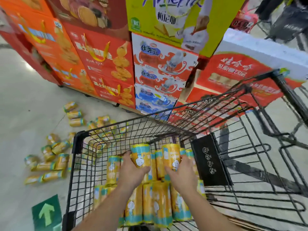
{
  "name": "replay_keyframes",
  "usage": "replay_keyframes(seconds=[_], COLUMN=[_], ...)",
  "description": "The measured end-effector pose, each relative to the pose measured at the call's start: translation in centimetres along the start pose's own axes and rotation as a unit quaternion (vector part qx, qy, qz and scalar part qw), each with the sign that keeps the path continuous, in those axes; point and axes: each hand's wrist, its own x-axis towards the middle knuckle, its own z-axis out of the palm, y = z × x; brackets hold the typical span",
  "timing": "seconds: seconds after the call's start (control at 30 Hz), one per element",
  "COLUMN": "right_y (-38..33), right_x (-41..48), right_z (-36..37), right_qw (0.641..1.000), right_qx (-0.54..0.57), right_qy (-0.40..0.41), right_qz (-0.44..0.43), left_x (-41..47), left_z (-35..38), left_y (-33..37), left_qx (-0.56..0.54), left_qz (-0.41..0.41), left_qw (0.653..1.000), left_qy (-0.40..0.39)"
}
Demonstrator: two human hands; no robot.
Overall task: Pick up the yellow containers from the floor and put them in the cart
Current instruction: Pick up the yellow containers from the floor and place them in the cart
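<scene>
You are standing over a black wire cart (80, 144) on a pale, smooth shop floor (25, 97). Each of your hands is closed around one yellow container inside the basket. Your left hand (133, 170) grips a yellow container (140, 155) with teal bands from its left side and below, fingers wrapped round its lower end. Your right hand (181, 170) clasps a second container (171, 155) from the right, just beside the first. Both are held above a packed layer of the same containers (156, 204) lying in the cart, some upright along the left side.

Many more containers (50, 157) lie scattered on the floor to the left of the cart, most on their sides, in loose clusters reaching towards the display. A green floor sticker with a pale arrow (46, 214) sits at lower left, near the cart's corner.

Beyond the cart rises a wall of stacked cartons: orange and red biscuit boxes (103, 64) at left, white-and-blue boxes (160, 72) in the middle, a yellow-green box (175, 19) on top. A black panel (210, 162) hangs inside the cart's right side; its printed marks are probably warning icons, but the view is too soft to read.
</scene>
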Motion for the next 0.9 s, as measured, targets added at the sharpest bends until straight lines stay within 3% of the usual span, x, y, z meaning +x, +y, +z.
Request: replay_keyframes(seconds=[0.33, 0.5, 0.6, 0.73, 0.9], right_y=[2.8, 3.2, 3.8, 4.7, 1.4], right_x=[7.1, 8.2, 8.5, 8.4, 7.2], right_z=[4.6, 6.0, 5.6, 4.1, 0.8], right_qw=[0.991, 0.981, 0.971, 0.974, 0.979], right_qx=[-0.121, -0.17, -0.21, -0.183, -0.156], right_qy=[-0.056, -0.078, -0.093, -0.122, -0.085], right_qz=[-0.03, -0.054, -0.063, -0.058, -0.095], left_x=[4.3, 4.7, 4.3, 3.0, 1.1], left_z=[7.7, 10.7, 10.8, 9.4, 5.4], left_y=[-2.6, -3.1, -3.2, -2.6, 0.1], left_qx=[0.094, 0.075, 0.084, 0.094, 0.069], left_qz=[-0.033, -0.065, -0.06, -0.049, -0.028], left_qw=[0.995, 0.995, 0.994, 0.994, 0.997], left_qy=[0.002, -0.03, -0.029, -0.016, 0.023])
